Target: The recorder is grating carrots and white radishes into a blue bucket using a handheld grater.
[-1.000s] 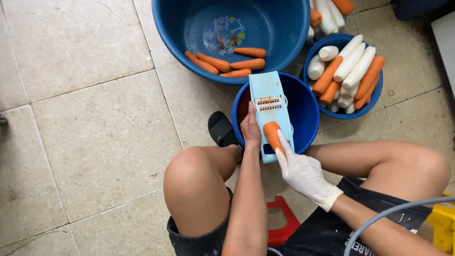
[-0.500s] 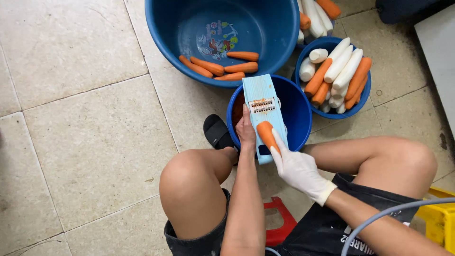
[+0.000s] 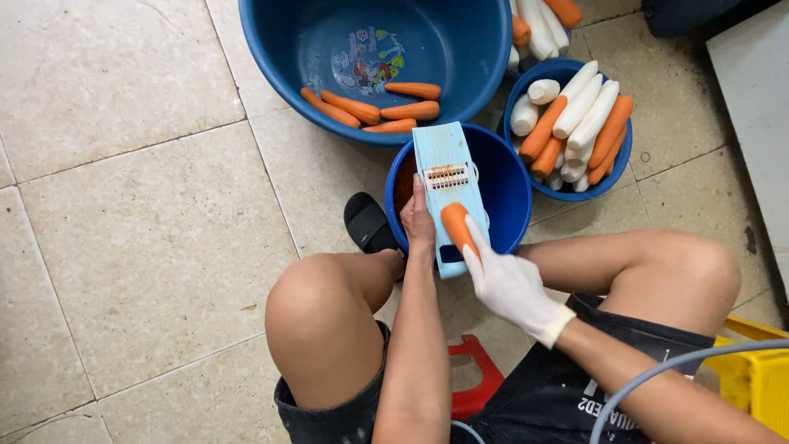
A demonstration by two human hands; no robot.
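A peeled carrot [image 3: 454, 226] is pressed lengthwise against the face of a light-blue slicer board [image 3: 448, 191], just below its row of blades. It is gripped by the right hand [image 3: 511, 284], which wears a white glove and is closed around the carrot's lower end, so that only the upper part shows. The slicer board is propped at a slant over a small blue bucket [image 3: 505, 185] and is steadied by the bare left hand [image 3: 417, 220], whose fingers are curled around the board's left edge.

Compared with the view half a second earlier, the carrot sits at much the same place below the blades, and both hands keep the same hold; the chief difference is a small shift of the camera. From this it is judged that a slicing stroke is in progress and that the carrot is far from used up.

Behind the bucket, a large blue basin [image 3: 283, 49] is seen with 5 carrots [image 3: 374, 107] lying at its bottom. To the right, a second small blue bucket [image 3: 623, 156] is filled with carrots and peeled white radishes [image 3: 588, 103]. A black slipper [image 3: 368, 222] lies on the tiled floor [image 3: 148, 214] beside the left knee. A red stool [image 3: 475, 374] shows beneath the person, and a yellow crate [image 3: 752, 378] stands at the right edge.
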